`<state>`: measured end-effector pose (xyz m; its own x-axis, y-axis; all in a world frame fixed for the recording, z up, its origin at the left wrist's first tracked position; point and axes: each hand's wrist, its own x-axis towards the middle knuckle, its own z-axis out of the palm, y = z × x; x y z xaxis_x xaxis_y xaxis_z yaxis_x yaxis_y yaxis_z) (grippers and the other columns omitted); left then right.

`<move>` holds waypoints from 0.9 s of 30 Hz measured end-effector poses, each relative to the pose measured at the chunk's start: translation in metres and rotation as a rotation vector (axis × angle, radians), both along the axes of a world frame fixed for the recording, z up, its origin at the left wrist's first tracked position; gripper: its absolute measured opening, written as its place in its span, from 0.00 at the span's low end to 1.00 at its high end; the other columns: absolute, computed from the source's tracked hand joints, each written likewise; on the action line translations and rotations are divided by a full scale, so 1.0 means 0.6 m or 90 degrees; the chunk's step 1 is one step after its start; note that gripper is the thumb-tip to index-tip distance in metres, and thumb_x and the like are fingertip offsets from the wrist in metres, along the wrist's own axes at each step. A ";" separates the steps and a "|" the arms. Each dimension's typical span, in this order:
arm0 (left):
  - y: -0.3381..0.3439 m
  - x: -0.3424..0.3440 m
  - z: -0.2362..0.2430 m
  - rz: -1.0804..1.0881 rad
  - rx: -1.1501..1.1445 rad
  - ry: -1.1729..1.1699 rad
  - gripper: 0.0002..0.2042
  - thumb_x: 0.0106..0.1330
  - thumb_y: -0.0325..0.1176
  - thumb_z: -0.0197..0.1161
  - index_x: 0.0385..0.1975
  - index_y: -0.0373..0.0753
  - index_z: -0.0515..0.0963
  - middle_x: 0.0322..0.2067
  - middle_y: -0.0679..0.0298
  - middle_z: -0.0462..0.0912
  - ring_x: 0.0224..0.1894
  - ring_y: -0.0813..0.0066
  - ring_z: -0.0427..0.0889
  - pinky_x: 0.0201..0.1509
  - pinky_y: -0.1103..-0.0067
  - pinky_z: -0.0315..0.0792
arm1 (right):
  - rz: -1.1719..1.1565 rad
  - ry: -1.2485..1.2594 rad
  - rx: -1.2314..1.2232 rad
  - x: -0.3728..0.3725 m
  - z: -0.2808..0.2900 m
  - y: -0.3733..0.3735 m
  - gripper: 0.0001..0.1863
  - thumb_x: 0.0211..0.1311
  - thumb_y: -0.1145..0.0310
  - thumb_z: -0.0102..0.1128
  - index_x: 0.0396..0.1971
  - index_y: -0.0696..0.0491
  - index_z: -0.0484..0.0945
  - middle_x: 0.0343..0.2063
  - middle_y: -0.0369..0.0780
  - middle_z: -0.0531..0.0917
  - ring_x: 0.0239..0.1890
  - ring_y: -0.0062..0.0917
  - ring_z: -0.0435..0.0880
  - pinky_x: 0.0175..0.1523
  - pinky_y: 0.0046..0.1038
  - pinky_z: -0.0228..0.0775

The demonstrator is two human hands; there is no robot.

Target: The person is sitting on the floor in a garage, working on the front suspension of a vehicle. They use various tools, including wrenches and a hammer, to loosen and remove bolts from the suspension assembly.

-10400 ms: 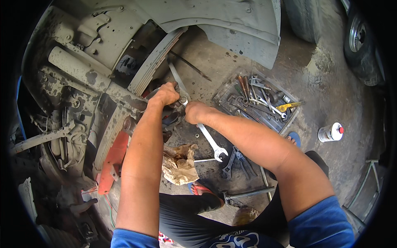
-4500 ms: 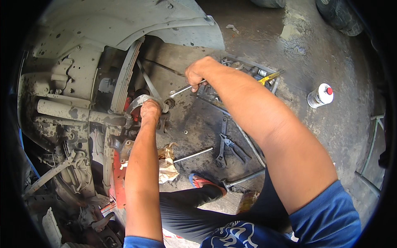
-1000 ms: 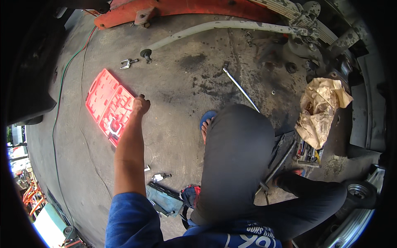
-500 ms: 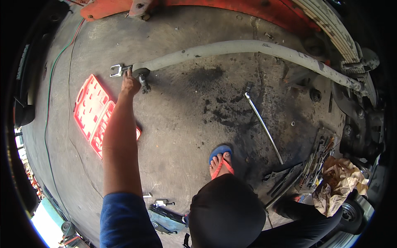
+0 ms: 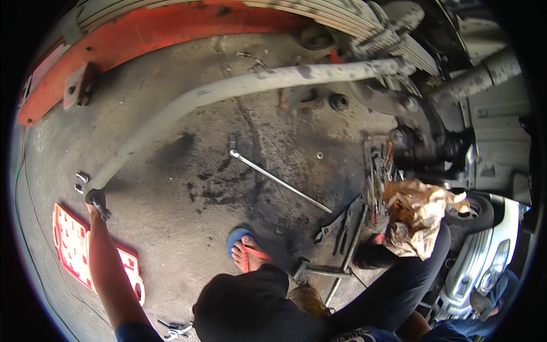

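My left hand (image 5: 92,212) reaches far out to the left over the concrete floor, to the end of a long curved grey bar (image 5: 228,88). Its fingers are closed around a short dark bolt-like piece (image 5: 101,206) right at that bar end. A small metal U-bracket (image 5: 81,181) lies just beyond the hand. A red socket tray (image 5: 69,245) sits under my forearm. My right hand is out of the picture. My knee in dark trousers (image 5: 250,308) and my foot in a blue and red sandal (image 5: 245,251) fill the lower middle.
A long-handled socket bar (image 5: 273,178) lies mid-floor. Loose tools (image 5: 376,171) and crumpled brown paper (image 5: 421,214) lie at the right near the vehicle's underside. An orange beam (image 5: 142,34) and leaf springs (image 5: 364,17) run along the top. Small wrenches (image 5: 174,329) lie by my leg.
The view has swung away from the wheel arch to the floor. My left hand went from the red tray to the bar end and now sits closed just below it.
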<state>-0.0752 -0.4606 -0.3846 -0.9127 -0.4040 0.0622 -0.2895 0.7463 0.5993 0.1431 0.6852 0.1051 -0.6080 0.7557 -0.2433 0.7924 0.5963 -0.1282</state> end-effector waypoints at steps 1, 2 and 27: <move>0.024 0.013 0.028 -0.013 -0.090 -0.086 0.10 0.72 0.33 0.53 0.41 0.35 0.79 0.33 0.57 0.84 0.34 0.61 0.85 0.35 0.66 0.73 | -0.010 0.002 -0.008 0.020 -0.004 -0.004 0.20 0.70 0.59 0.58 0.39 0.65 0.83 0.30 0.54 0.84 0.35 0.39 0.86 0.42 0.40 0.76; 0.071 0.031 0.048 -0.021 -0.125 0.039 0.10 0.72 0.32 0.53 0.44 0.35 0.78 0.32 0.53 0.84 0.33 0.51 0.84 0.36 0.61 0.73 | -0.017 -0.002 -0.018 0.038 -0.020 -0.008 0.20 0.70 0.59 0.58 0.39 0.65 0.83 0.31 0.55 0.84 0.35 0.40 0.86 0.42 0.40 0.76; 0.744 0.216 0.692 -0.167 -0.278 0.009 0.06 0.55 0.28 0.66 0.23 0.31 0.82 0.24 0.47 0.86 0.26 0.55 0.86 0.36 0.66 0.78 | -0.100 0.196 -0.375 0.364 -0.394 0.022 0.19 0.69 0.62 0.58 0.42 0.66 0.82 0.36 0.59 0.85 0.40 0.43 0.88 0.47 0.41 0.78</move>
